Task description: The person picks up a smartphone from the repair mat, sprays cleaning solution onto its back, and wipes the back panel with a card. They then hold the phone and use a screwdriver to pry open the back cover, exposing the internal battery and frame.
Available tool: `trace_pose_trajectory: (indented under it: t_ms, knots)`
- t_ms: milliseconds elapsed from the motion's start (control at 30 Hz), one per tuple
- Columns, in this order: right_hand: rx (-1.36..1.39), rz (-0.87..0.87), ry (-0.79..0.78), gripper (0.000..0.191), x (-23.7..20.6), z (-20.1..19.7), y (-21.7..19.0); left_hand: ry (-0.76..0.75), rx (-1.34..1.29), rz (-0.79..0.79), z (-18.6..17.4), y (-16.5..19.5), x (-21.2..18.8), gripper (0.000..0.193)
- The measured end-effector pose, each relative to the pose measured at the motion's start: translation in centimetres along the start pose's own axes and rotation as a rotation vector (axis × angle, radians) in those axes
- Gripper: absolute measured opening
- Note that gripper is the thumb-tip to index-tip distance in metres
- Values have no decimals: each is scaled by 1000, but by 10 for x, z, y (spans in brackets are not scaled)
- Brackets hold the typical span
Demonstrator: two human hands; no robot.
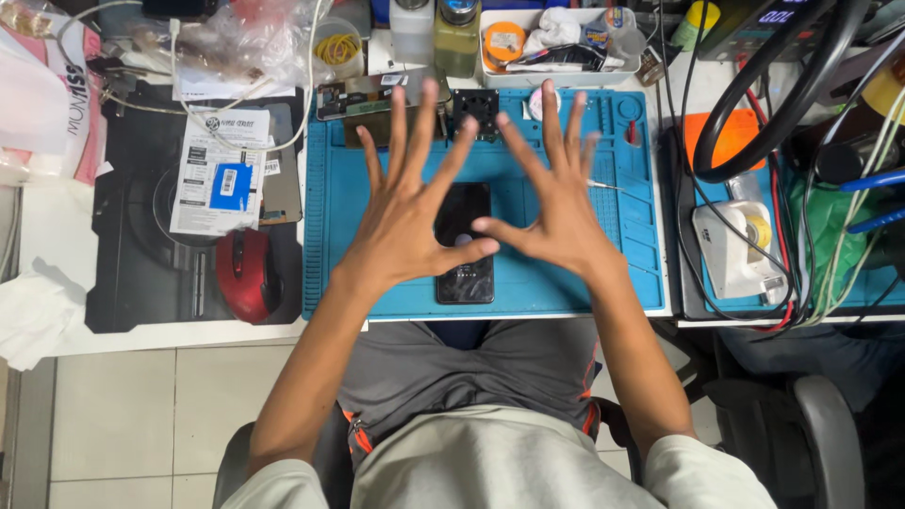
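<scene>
A dark phone screen (465,247) lies at the centre of the blue mat (528,283). At nine o'clock rests a white paper label (219,170) bearing a blue sticker (231,187). Clear plastic bags (255,38) sit at eleven o'clock.

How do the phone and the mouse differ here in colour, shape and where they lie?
The phone is black, flat and rectangular; the mouse is red and rounded. The phone lies on the blue mat, partly hidden behind the spread left hand and right hand; the mouse sits on the black pad, fully visible. Neither is held.
</scene>
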State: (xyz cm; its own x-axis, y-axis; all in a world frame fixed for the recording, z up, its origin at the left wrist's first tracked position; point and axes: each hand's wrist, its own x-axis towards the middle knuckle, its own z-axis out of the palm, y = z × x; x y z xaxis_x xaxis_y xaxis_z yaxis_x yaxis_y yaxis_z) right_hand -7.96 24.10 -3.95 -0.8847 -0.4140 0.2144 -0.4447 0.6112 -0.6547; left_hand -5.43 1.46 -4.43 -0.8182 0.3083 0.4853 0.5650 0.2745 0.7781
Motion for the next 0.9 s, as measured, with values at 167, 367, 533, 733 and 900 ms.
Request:
trace_pose_trajectory:
  t_ms: [167,367,533,733,900]
  knots:
    - [1848,82,7,110,-13,6,4,287,-1394,-28,15,-19,-19,117]
    - [2020,212,242,24,-17,37,50,390,-1910,-50,52,-80,-34,35]
    - [1973,155,325,37,-14,38,60,313,-2069,-101,61,-82,-41,47]
    - [1808,-39,116,96,-12,22,16,340,-1688,-156,32,-37,-19,112]
    - [1788,282,269,81,-14,26,30,338,-1717,-155,38,-51,-29,104]
